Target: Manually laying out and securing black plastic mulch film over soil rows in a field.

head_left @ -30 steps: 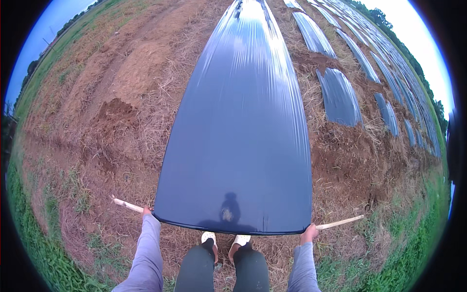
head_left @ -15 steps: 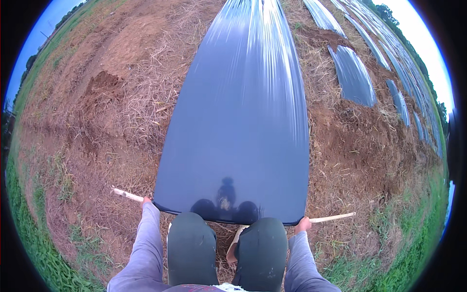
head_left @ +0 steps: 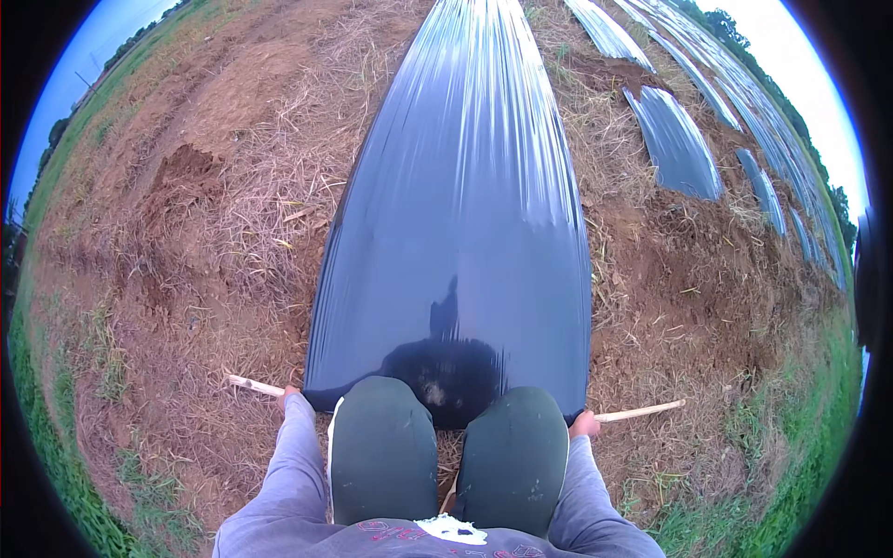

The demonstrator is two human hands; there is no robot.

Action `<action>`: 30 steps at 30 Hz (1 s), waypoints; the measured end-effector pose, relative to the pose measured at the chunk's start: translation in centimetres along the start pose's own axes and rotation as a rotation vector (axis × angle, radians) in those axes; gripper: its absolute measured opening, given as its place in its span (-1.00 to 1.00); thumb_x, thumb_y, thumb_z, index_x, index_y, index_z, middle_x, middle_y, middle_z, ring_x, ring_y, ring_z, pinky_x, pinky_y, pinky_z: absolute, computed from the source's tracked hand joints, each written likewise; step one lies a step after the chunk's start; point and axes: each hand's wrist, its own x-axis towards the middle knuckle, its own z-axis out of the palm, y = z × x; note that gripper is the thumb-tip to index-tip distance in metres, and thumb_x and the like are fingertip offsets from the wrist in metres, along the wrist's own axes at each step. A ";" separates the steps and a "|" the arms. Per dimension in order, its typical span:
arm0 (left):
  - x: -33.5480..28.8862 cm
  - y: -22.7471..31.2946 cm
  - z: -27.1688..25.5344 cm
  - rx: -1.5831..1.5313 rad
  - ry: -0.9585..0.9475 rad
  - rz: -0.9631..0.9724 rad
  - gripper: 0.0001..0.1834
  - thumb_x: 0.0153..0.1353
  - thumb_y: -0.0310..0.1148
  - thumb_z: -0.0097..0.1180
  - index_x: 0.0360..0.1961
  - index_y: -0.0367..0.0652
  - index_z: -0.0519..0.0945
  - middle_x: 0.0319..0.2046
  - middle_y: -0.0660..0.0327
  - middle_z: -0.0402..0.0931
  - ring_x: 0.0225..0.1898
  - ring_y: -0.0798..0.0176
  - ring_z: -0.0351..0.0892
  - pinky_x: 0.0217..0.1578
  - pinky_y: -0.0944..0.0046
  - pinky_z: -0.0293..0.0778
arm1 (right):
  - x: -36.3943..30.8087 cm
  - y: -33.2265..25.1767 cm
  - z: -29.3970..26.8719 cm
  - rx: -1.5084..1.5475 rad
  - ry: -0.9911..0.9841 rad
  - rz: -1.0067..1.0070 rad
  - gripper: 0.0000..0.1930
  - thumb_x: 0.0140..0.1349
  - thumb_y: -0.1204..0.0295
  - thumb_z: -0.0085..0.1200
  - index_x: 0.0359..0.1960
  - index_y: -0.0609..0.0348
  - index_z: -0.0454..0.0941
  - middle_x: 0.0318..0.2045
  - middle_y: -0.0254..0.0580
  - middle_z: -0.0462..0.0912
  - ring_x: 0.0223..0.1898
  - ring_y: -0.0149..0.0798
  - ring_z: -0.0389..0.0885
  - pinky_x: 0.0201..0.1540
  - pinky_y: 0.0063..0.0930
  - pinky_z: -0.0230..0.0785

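A long sheet of dark, shiny plastic mulch film stretches away from my knees over the ground. Pale stick ends poke out beyond both near corners of the film; the stretch between them is hidden by film and knees. My left hand is closed around the stick at the film's near left corner. At the near right corner my right hand grips the stick too, thumb side showing. Between my hands, my knees in dark green trousers are bent against the near edge, and a dark reflection shows on the film.
Brown soil with dry straw lies on both sides. Toward the right, shorter film strips cover other beds, with soil on their ends. Green grass grows along the lower left and right rims. Trees line the far right.
The film has gone from smooth and taut to more rippled, and its reflection has changed shape. My knees have come up and forward; my left hand has shifted slightly right and nearer.
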 end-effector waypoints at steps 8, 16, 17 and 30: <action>1.4 -0.9 3.4 0.223 0.194 -0.034 -0.56 0.02 -0.27 0.11 -0.17 -0.45 0.59 -0.16 -0.16 0.60 -0.13 -0.13 0.62 -0.10 0.04 0.53 | 2.3 1.0 3.2 0.055 0.064 -0.038 -0.58 -0.02 0.46 0.00 -0.17 0.64 0.47 -0.14 0.35 0.58 -0.12 0.19 0.61 -0.08 -0.11 0.45; -0.3 0.2 4.5 0.371 0.217 -0.016 -0.56 0.06 -0.15 0.18 -0.12 -0.26 0.61 -0.13 -0.09 0.60 -0.10 -0.07 0.62 -0.10 0.01 0.52 | 5.1 2.3 5.9 -0.112 0.153 -0.093 -0.60 0.00 0.41 0.03 -0.22 0.60 0.54 -0.14 0.30 0.61 -0.11 0.18 0.61 -0.04 -0.09 0.46; -1.3 0.8 4.9 0.435 0.217 -0.024 -0.52 0.05 -0.14 0.21 -0.05 -0.22 0.58 -0.08 -0.09 0.57 -0.06 -0.07 0.59 -0.08 -0.01 0.50 | 5.0 2.0 6.2 -0.043 0.154 -0.079 -0.60 -0.01 0.45 0.01 -0.19 0.60 0.51 -0.14 0.32 0.60 -0.11 0.20 0.61 -0.03 -0.08 0.46; -12.0 1.1 5.3 0.572 -0.310 1.880 -0.46 0.17 0.06 0.07 0.03 -0.06 0.38 -0.03 0.10 0.24 0.11 -0.04 0.19 0.17 -0.19 0.04 | 2.9 -0.4 6.7 0.028 0.083 0.010 -0.60 0.05 0.47 0.04 -0.11 0.58 0.48 -0.08 0.31 0.57 -0.07 0.17 0.59 0.01 -0.13 0.45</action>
